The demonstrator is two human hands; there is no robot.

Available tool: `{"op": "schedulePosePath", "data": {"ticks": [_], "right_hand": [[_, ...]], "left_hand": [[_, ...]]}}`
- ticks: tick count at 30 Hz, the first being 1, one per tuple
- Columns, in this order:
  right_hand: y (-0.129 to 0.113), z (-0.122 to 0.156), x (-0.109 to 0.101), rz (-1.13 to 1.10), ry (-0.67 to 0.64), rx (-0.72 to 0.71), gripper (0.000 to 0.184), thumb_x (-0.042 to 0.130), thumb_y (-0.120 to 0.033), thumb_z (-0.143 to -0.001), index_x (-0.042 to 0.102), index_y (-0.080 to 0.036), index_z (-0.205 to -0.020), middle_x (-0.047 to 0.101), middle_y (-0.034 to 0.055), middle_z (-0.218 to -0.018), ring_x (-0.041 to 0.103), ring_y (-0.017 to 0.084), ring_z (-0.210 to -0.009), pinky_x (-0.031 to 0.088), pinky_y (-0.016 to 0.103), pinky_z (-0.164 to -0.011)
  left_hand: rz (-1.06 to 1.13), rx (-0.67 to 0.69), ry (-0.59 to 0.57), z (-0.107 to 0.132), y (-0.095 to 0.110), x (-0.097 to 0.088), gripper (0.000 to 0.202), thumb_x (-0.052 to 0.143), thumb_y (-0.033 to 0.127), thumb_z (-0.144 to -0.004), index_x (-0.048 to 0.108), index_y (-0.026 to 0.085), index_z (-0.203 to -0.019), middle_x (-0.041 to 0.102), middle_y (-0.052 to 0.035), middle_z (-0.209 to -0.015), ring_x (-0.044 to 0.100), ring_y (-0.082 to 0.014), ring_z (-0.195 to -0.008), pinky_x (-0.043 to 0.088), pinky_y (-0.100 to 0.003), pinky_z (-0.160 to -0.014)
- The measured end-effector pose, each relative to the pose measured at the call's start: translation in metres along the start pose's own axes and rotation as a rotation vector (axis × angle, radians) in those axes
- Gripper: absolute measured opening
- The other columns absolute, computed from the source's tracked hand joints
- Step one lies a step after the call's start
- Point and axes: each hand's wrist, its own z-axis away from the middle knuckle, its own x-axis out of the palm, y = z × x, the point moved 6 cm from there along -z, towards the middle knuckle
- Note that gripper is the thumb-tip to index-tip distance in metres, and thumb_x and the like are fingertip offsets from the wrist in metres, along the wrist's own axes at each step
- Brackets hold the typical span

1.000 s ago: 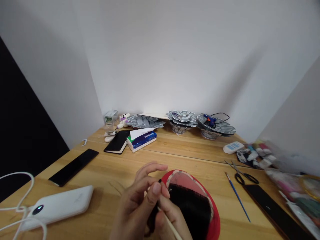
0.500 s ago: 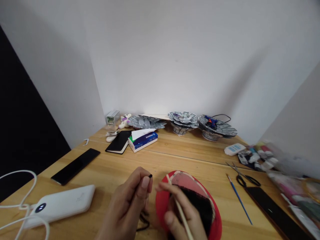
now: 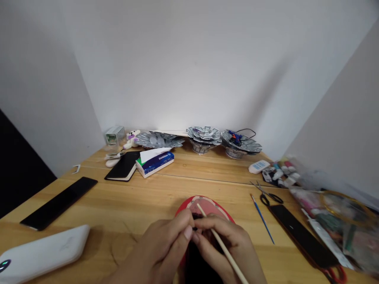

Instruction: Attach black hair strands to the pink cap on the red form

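At the front of the table my left hand (image 3: pixel 166 246) is closed, thumb and forefinger pinching a small black piece (image 3: pixel 194 228). My right hand (image 3: pixel 233 240) is closed around a thin pale wooden stick (image 3: pixel 226 252) that slants up to the left. Its thumb and forefinger tips meet the left fingertips at the black piece. Under both hands lies a red oval piece (image 3: pixel 182 205) with a pink area (image 3: pixel 209 206) and dark, glossy black material (image 3: pixel 199 266), partly covered by my hands. Fine dark strands trail on the table left of my left wrist.
To the left lie a white power bank (image 3: pixel 50 252) and a black phone-like slab (image 3: pixel 60 203). A tissue pack (image 3: pixel 155 163) and black notebook (image 3: pixel 124 165) are behind. On the right are a blue paintbrush (image 3: pixel 263 221), scissors (image 3: pixel 265 195), a dark strip (image 3: pixel 302 232) and plastic bags (image 3: pixel 334 213).
My hands, apart before, have come together, with the right fingertips now at the black piece. The view has shifted to the right, and the stick stays in my right hand.
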Motion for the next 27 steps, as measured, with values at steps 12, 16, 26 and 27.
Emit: {"op": "schedulePosePath", "data": {"ticks": [12,16,26,27], "right_hand": [[0.015,-0.005,-0.007,-0.094,0.057,0.309,0.012,0.067,-0.027,-0.075,0.069,-0.022,-0.064,0.071,0.0000,-0.058,0.064,0.016,-0.050,0.050,0.020,-0.047],[0.012,-0.008,-0.009,-0.033,0.064,0.225,0.010,0.064,-0.022,-0.074,0.068,-0.023,-0.066,0.072,-0.0003,-0.061,0.067,0.017,-0.054,0.054,0.021,-0.053],[0.006,-0.008,-0.017,-0.007,0.066,0.083,0.016,0.066,-0.014,-0.075,0.077,-0.023,-0.083,0.077,0.0000,-0.070,0.070,0.014,-0.057,0.057,0.019,-0.056],[0.006,-0.007,-0.017,-0.006,0.040,0.072,0.018,0.066,-0.014,-0.076,0.078,-0.023,-0.086,0.077,0.0001,-0.070,0.069,0.014,-0.056,0.057,0.019,-0.055]], "left_hand": [[-0.155,-0.034,0.054,-0.008,-0.021,0.016,0.013,0.031,0.031,-0.102,0.041,0.027,-0.096,0.063,0.0055,-0.069,0.062,-0.0153,-0.053,0.044,-0.023,-0.052],[-0.199,0.087,0.005,-0.010,-0.020,0.019,0.018,0.030,0.025,-0.102,0.045,0.028,-0.093,0.064,0.0052,-0.070,0.061,-0.0143,-0.052,0.041,-0.023,-0.050],[-0.089,0.107,-0.115,-0.012,-0.020,0.020,0.022,0.037,0.023,-0.102,0.050,0.025,-0.085,0.063,0.0055,-0.072,0.061,-0.0119,-0.061,0.042,-0.020,-0.055],[-0.075,0.098,-0.133,-0.013,-0.018,0.020,0.023,0.037,0.023,-0.102,0.050,0.025,-0.082,0.064,0.0052,-0.073,0.061,-0.0118,-0.062,0.043,-0.020,-0.056]]}}
